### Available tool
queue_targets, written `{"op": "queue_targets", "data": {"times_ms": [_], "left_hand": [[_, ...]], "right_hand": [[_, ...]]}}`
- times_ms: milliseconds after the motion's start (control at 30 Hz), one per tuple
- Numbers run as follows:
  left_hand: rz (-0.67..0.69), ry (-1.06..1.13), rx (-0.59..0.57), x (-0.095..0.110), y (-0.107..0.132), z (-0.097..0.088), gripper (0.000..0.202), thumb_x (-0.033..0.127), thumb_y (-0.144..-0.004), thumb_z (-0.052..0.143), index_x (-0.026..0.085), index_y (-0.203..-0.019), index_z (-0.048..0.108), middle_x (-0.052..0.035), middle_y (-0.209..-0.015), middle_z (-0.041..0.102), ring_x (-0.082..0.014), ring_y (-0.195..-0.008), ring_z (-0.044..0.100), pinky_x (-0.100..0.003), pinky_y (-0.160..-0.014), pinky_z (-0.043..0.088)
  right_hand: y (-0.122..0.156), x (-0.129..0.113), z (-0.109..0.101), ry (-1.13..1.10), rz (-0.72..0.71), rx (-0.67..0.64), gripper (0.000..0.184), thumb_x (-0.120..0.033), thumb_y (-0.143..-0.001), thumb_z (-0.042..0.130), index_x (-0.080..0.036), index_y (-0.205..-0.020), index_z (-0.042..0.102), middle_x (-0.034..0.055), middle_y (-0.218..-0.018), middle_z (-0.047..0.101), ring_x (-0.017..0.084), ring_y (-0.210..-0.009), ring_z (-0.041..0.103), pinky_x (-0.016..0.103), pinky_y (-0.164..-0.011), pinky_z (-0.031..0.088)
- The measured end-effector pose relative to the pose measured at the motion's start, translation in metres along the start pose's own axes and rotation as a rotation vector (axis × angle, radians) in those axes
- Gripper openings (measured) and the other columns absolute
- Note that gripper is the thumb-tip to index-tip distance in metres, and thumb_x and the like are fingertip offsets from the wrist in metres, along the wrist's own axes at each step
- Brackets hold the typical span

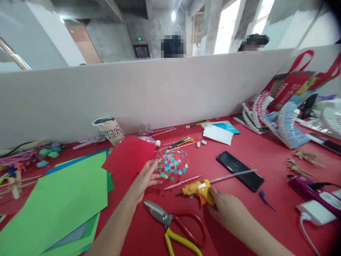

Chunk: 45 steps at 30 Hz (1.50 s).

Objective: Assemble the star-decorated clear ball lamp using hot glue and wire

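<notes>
My right hand (223, 207) is wrapped round the handle of a yellow hot glue gun (198, 188), whose nozzle points left. A long clear glue stick (234, 175) juts out of the gun's back. The fingers of my left hand (146, 177) are apart at the left edge of a clear round piece (173, 163) covered with coloured stars; whether they press on it I cannot tell. Below the glue gun lie pliers (166, 219) with one red and one yellow handle. A pink striped straw (182, 182) rests between the stars and the gun.
Green paper sheets (71, 192) and red paper (130, 156) lie left. A black phone (239, 170) is right, before a purple power strip (314, 193) with a white plug. Behind are a cup (109, 129), a yellow cutter (181, 143) and a white partition (149, 92).
</notes>
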<state>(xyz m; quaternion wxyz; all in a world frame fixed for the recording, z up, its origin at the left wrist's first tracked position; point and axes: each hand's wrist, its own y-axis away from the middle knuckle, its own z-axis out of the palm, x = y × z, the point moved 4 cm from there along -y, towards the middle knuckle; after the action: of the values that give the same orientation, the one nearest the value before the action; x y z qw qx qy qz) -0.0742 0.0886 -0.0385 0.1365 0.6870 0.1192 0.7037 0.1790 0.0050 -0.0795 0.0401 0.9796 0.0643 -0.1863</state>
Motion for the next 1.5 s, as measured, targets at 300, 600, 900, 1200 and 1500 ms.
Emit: {"op": "queue_targets", "data": {"times_ms": [300,600,900,1200,1500], "left_hand": [[0.107,-0.011,0.059,0.001,0.058,-0.007,0.048,0.045,-0.084,0.054,0.019,-0.119,0.038,-0.0177,-0.121,0.055,-0.0226,-0.090,0.065,-0.036,-0.078,0.049],[0.231,-0.430,-0.117,-0.025,0.105,0.023,0.028,0.036,-0.084,0.054,0.019,-0.107,0.055,-0.0066,-0.099,0.065,-0.0149,-0.067,0.058,-0.029,-0.068,0.046],[0.430,-1.181,-0.473,-0.070,0.125,0.073,0.062,0.025,-0.067,0.069,0.025,-0.126,0.051,-0.0054,-0.148,0.037,-0.0276,-0.131,0.034,-0.043,-0.110,0.024],[0.565,-1.282,-0.393,-0.076,0.124,0.062,0.038,0.016,-0.071,0.059,0.016,-0.109,0.055,-0.0132,-0.142,0.040,-0.0270,-0.128,0.039,-0.037,-0.110,0.028],[0.669,-1.103,-0.300,-0.023,0.118,0.009,0.032,-0.001,-0.072,0.044,0.020,-0.094,0.051,-0.0090,-0.136,0.036,-0.0179,-0.123,0.043,-0.028,-0.104,0.034]], "right_hand": [[-0.036,0.050,-0.048,0.218,0.176,-0.001,0.027,-0.034,-0.090,0.053,-0.016,-0.111,0.056,0.0057,-0.105,0.062,0.016,-0.086,0.062,0.036,-0.074,0.053],[-0.099,0.082,-0.062,0.280,0.209,0.113,0.030,-0.033,-0.090,0.055,-0.016,-0.115,0.055,0.0078,-0.114,0.059,0.019,-0.094,0.061,0.039,-0.079,0.052],[-0.063,-0.003,-0.021,0.241,-0.281,0.090,0.027,-0.032,-0.090,0.054,-0.017,-0.112,0.056,0.0070,-0.113,0.059,0.018,-0.094,0.061,0.039,-0.079,0.052],[-0.061,-0.029,0.017,0.199,-0.490,0.025,0.027,-0.031,-0.090,0.054,-0.017,-0.113,0.056,0.0075,-0.114,0.059,0.019,-0.097,0.060,0.040,-0.081,0.051],[-0.003,-0.047,0.042,0.006,-0.449,0.043,0.050,-0.041,-0.087,0.056,-0.016,-0.129,0.046,0.0145,-0.139,0.043,0.031,-0.125,0.043,0.054,-0.099,0.038]]}}
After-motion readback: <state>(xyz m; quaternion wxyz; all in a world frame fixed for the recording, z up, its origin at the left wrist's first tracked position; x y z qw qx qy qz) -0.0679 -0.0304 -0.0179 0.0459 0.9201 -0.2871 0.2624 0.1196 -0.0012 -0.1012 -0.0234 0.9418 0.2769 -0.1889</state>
